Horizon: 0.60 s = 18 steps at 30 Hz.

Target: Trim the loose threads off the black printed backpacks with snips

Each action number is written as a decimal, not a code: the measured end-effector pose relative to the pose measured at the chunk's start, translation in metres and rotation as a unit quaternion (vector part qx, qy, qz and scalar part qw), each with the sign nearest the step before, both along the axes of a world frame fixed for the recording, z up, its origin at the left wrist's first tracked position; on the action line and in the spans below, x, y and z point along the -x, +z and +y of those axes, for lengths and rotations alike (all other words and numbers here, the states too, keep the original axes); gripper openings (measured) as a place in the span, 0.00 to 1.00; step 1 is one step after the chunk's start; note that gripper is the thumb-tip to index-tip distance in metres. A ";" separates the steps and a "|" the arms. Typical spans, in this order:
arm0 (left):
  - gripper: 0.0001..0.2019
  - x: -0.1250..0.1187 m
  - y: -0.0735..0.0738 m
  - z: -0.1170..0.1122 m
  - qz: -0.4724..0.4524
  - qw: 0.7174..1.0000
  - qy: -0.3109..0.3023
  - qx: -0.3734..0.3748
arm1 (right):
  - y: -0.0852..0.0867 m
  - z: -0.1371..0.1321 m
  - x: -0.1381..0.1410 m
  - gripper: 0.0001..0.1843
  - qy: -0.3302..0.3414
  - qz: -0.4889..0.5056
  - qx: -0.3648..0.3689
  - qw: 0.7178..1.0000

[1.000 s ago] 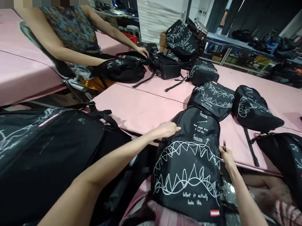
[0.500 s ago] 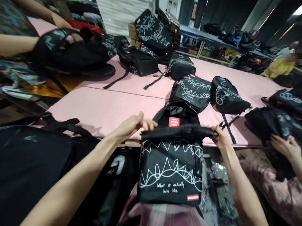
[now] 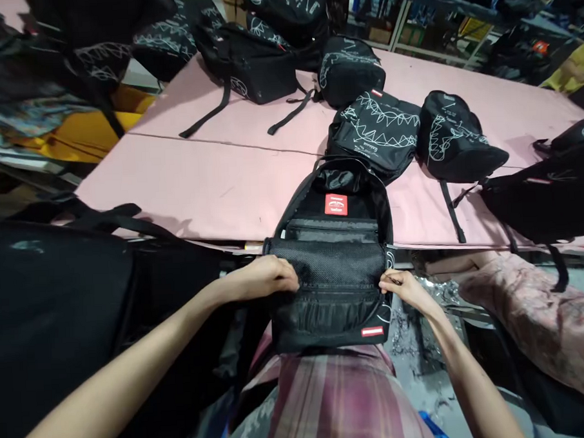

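A black backpack [image 3: 334, 243] lies open across the pink table's near edge and my lap. Its front flap is folded down toward me, showing mesh lining, an inner zip pocket and a red label [image 3: 336, 204]. My left hand [image 3: 268, 275] is closed on the flap's left edge. On the flap's right edge my right hand [image 3: 402, 285] pinches the fabric, and a thin dark tool pokes out between its fingers.
Several more black backpacks with white scribble prints [image 3: 379, 128] lie farther back on the pink table [image 3: 208, 184]. A big black bag [image 3: 58, 300] fills the left. A person's pink sleeve [image 3: 523, 312] shows at right, a black bag [image 3: 552, 195] above it.
The backpack's front flap has been pulled down toward me, so the printed front is hidden and the inside shows. Both hands moved nearer with it. My view tilted down.
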<state>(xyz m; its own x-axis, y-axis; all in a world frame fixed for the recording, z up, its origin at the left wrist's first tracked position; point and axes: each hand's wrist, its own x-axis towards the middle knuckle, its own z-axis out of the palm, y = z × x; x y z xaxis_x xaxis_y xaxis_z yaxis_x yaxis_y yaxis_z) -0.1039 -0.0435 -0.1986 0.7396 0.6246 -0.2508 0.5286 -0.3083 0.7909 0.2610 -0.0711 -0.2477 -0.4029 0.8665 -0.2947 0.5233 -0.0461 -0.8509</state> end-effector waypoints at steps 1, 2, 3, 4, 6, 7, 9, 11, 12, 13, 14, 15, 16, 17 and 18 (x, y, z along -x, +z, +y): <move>0.14 -0.004 0.006 0.009 0.001 0.999 0.039 0.008 | -0.001 0.000 0.000 0.18 0.000 0.004 -0.004 1.000; 0.15 -0.011 0.009 0.018 0.004 0.996 0.093 -0.003 | -0.003 0.000 0.001 0.18 0.001 0.007 -0.009 1.000; 0.16 -0.020 0.011 0.028 0.009 0.989 0.147 -0.031 | -0.005 0.000 0.002 0.19 0.002 0.007 -0.014 1.000; 0.17 -0.030 0.009 0.037 0.019 0.981 0.183 -0.068 | -0.007 -0.001 0.003 0.19 0.004 0.006 -0.018 1.000; 0.19 -0.052 0.001 0.054 0.050 0.974 0.188 -0.119 | -0.008 -0.002 0.003 0.19 0.012 0.001 -0.027 1.000; 0.19 -0.063 -0.005 0.060 0.067 0.976 0.166 -0.126 | -0.006 -0.003 0.002 0.19 0.019 -0.005 -0.032 0.999; 0.19 -0.078 -0.018 0.065 0.098 0.983 0.106 -0.110 | 0.004 -0.007 -0.002 0.19 0.040 -0.021 -0.034 0.998; 0.19 -0.084 -0.027 0.060 0.116 0.989 0.046 -0.081 | 0.021 -0.008 -0.007 0.18 0.052 -0.035 -0.023 0.998; 0.20 -0.085 -0.029 0.055 0.122 0.990 0.020 -0.070 | 0.030 -0.006 -0.008 0.18 0.046 -0.040 -0.022 0.998; 0.21 -0.084 -0.030 0.050 0.125 0.990 0.002 -0.060 | 0.038 -0.001 -0.007 0.17 0.035 -0.044 -0.030 0.998; 0.22 -0.083 -0.029 0.044 0.125 0.991 -0.007 -0.055 | 0.045 0.007 -0.004 0.17 0.022 -0.049 -0.051 0.997; 0.23 -0.082 -0.027 0.038 0.121 0.991 -0.008 -0.055 | 0.050 0.019 0.003 0.16 0.013 -0.059 -0.084 0.995; 0.23 -0.082 -0.024 0.033 0.116 0.992 -0.008 -0.056 | 0.052 0.033 0.013 0.15 0.014 -0.075 -0.125 0.989; 0.23 -0.082 -0.021 0.028 0.111 0.992 -0.008 -0.058 | 0.052 0.050 0.026 0.16 0.027 -0.101 -0.165 0.981; 0.22 -0.083 -0.018 0.024 0.109 0.992 -0.008 -0.058 | 0.050 0.067 0.042 0.16 0.049 -0.140 -0.200 0.968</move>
